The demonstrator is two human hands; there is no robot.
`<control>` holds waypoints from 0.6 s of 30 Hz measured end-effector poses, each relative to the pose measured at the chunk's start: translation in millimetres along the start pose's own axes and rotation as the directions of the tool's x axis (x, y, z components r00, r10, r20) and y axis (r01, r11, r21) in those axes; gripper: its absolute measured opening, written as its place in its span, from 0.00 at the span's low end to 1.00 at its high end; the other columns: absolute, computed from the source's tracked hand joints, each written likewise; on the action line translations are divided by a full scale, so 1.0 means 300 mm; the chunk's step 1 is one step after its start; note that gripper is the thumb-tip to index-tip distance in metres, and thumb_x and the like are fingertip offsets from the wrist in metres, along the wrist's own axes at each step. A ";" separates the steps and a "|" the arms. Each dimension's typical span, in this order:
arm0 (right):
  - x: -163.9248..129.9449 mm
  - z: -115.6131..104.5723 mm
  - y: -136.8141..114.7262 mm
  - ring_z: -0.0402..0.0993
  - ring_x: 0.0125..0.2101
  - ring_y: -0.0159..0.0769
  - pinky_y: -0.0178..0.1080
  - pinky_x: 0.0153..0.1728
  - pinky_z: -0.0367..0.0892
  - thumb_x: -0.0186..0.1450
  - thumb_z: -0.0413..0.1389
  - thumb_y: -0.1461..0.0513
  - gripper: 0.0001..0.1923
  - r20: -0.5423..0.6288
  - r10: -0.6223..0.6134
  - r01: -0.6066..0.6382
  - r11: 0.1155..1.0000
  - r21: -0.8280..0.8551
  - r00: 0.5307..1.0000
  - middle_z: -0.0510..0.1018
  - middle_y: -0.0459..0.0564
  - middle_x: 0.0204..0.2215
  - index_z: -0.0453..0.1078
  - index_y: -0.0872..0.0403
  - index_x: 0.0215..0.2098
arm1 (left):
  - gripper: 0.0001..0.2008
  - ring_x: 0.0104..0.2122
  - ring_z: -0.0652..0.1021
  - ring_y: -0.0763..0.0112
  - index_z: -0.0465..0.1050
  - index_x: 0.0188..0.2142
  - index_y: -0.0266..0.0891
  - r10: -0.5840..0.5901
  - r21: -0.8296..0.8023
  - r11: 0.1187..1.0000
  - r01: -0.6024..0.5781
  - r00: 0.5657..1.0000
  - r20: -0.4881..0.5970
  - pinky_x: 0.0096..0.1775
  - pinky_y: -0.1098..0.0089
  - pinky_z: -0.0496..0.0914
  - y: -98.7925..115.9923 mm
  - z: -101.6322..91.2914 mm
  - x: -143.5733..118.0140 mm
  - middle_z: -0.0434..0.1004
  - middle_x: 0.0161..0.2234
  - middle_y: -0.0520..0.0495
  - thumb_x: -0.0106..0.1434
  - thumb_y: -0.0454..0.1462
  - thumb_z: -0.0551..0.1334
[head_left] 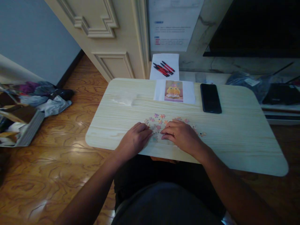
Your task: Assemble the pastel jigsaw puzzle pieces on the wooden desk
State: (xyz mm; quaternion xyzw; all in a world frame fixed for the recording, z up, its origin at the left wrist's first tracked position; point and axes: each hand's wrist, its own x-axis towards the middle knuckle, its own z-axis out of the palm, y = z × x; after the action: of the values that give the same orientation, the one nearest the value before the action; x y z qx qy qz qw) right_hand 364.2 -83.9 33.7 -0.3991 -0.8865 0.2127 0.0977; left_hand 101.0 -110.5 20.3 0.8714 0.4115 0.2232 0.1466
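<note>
left hand and right hand: palms down, fingers flat, gripping nothing, resting on scattered puzzle pieces at the near middle of the pale table. beyond: reference picture, black phone.

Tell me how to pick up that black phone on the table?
Grip the phone across its two long edges, probably coming straight down from above. It lies flat on the table with its short end toward you, nothing touching it, so the narrow width should fit between thumb and fingers.
</note>
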 end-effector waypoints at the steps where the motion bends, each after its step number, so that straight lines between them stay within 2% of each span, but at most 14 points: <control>1: 0.000 -0.002 0.003 0.80 0.45 0.44 0.46 0.53 0.70 0.73 0.69 0.62 0.03 -0.010 0.005 -0.004 1.000 0.008 1.000 0.87 0.50 0.42 0.87 0.50 0.44 | 0.13 0.42 0.80 0.60 0.83 0.44 0.37 -0.005 -0.013 1.000 0.005 1.000 -0.017 0.45 0.61 0.77 -0.003 0.002 -0.002 0.82 0.41 0.40 0.81 0.36 0.59; 4: -0.003 -0.013 0.004 0.80 0.45 0.44 0.45 0.52 0.70 0.75 0.66 0.62 0.05 -0.088 0.047 -0.042 0.998 0.052 0.995 0.88 0.51 0.41 0.87 0.49 0.43 | 0.11 0.41 0.80 0.61 0.82 0.44 0.38 -0.065 -0.070 0.996 0.060 0.995 -0.075 0.45 0.61 0.77 -0.006 0.007 -0.009 0.82 0.41 0.41 0.80 0.35 0.60; 7: -0.013 -0.027 -0.004 0.80 0.42 0.42 0.42 0.47 0.70 0.75 0.66 0.62 0.05 -0.153 0.153 -0.121 0.972 0.200 0.976 0.87 0.50 0.39 0.86 0.50 0.43 | 0.10 0.39 0.80 0.63 0.81 0.41 0.38 -0.166 -0.154 0.976 0.154 0.984 -0.071 0.43 0.63 0.76 -0.001 0.005 -0.008 0.81 0.38 0.43 0.78 0.34 0.61; 10: -0.029 -0.036 -0.018 0.79 0.33 0.37 0.39 0.37 0.67 0.74 0.66 0.62 0.06 -0.039 0.244 -0.217 0.916 0.338 0.969 0.85 0.46 0.32 0.85 0.50 0.39 | 0.10 0.36 0.79 0.64 0.79 0.38 0.39 -0.233 -0.210 0.951 0.227 0.972 -0.004 0.40 0.64 0.74 0.003 -0.002 -0.003 0.80 0.35 0.45 0.77 0.33 0.62; 13: -0.045 -0.034 -0.035 0.78 0.32 0.37 0.39 0.36 0.65 0.75 0.65 0.62 0.08 0.044 0.236 -0.238 0.925 0.297 0.971 0.85 0.46 0.31 0.85 0.50 0.36 | 0.07 0.37 0.79 0.64 0.79 0.37 0.40 -0.256 -0.210 0.944 0.254 0.966 0.021 0.40 0.64 0.74 -0.004 -0.002 -0.002 0.80 0.35 0.46 0.74 0.33 0.64; 18: -0.054 -0.023 -0.051 0.81 0.41 0.43 0.43 0.45 0.68 0.73 0.65 0.65 0.07 0.013 0.210 -0.210 0.971 0.115 0.978 0.86 0.49 0.36 0.83 0.50 0.36 | 0.05 0.39 0.80 0.62 0.81 0.40 0.39 -0.254 -0.188 0.950 0.247 0.967 -0.013 0.42 0.63 0.74 -0.019 0.005 -0.004 0.81 0.37 0.45 0.73 0.33 0.65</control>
State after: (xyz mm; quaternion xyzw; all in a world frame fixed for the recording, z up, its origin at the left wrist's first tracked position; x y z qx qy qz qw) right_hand 367.3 -103.1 46.8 -0.4840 -0.8257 0.2730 0.0973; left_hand 97.4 -107.9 16.2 0.7903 0.4990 0.2562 0.2464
